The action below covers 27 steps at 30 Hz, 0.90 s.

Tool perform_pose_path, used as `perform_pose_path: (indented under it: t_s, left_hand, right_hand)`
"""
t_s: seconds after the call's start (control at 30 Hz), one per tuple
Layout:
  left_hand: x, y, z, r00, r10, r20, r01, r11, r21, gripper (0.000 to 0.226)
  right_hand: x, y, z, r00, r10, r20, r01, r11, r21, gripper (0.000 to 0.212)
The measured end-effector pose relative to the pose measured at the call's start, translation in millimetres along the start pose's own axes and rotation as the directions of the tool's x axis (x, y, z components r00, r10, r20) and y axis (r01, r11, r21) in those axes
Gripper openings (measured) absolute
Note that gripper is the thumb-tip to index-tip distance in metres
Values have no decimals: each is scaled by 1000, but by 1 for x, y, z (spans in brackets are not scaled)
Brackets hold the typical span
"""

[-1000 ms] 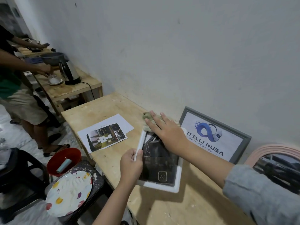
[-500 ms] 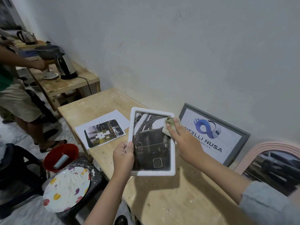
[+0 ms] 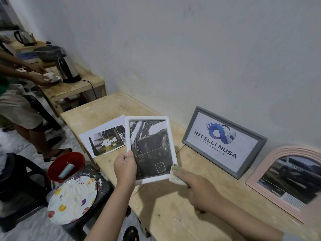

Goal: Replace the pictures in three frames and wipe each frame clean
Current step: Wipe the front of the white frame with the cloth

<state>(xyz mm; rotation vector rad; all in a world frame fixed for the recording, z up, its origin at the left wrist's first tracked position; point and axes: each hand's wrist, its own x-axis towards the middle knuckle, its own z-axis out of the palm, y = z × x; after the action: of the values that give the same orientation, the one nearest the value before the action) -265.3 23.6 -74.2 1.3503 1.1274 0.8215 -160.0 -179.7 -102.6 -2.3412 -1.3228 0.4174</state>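
My left hand [image 3: 125,165] grips the left edge of a white frame [image 3: 167,129] with a dark car picture, held tilted above the wooden table [image 3: 165,209]. My right hand [image 3: 199,190] presses a pale green cloth [image 3: 175,173] against the frame's lower right corner. A grey frame [image 3: 224,144] with an "Intelli Nusa" logo leans on the wall. To its right a pink arched frame [image 3: 284,181] with a car picture leans there too. A loose printed picture [image 3: 106,139] lies flat on the table, left of the white frame.
A black stool at lower left carries a paint-spotted white plate [image 3: 73,200] and a red bowl [image 3: 66,165]. Another person [image 3: 19,105] stands at a second wooden table [image 3: 73,87] with a kettle [image 3: 66,69] and a cup. The wall runs along the table's far side.
The white frame was lifted off the table and now stands tilted in my left hand. My right hand with the cloth slid from the frame's top down to its lower right corner.
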Motion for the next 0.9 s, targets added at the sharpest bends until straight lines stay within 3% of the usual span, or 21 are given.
perform_pose_path:
  t_s: [0.07, 0.13, 0.3, 0.43, 0.53, 0.6, 0.7, 0.8, 0.9]
  left_hand:
    - [2, -1, 0, 999, 19, 27, -21, 999, 46, 28]
    - [2, -3, 2, 997, 36, 67, -43, 993, 108, 27]
    - [-16, -6, 15, 977, 48, 207, -99, 964, 247, 29]
    - [-32, -11, 25, 952, 121, 283, -216, 918, 332, 26]
    - [-39, -12, 28, 942, 189, 279, -285, 889, 359, 35]
    - [-43, -11, 26, 943, 202, 264, -288, 893, 346, 44]
    - [-42, -19, 22, 963, 150, 225, -205, 948, 244, 54]
    - [-32, -25, 19, 974, -31, 226, 35, 999, -15, 71]
    - [-32, -14, 14, 918, -218, 332, 334, 876, -348, 74]
  right_hand:
    - [4, -8, -24, 995, 89, -34, -83, 984, 158, 70]
    - [15, -15, -51, 985, 138, -106, -115, 973, 202, 56]
    - [52, -34, -88, 907, 153, -392, -55, 967, 251, 71]
    - [78, -43, -71, 951, 70, -302, -40, 994, 105, 98]
    - [80, -50, -47, 971, -7, -237, 5, 1000, -9, 97]
    - [74, -57, -34, 970, -48, -238, 53, 999, 14, 94]
    - [59, -64, -14, 955, -174, -238, 200, 976, 89, 79]
    - [48, -63, 5, 939, -263, -221, 294, 948, 124, 68]
    - [40, -64, 15, 932, -320, -171, 341, 934, 106, 75]
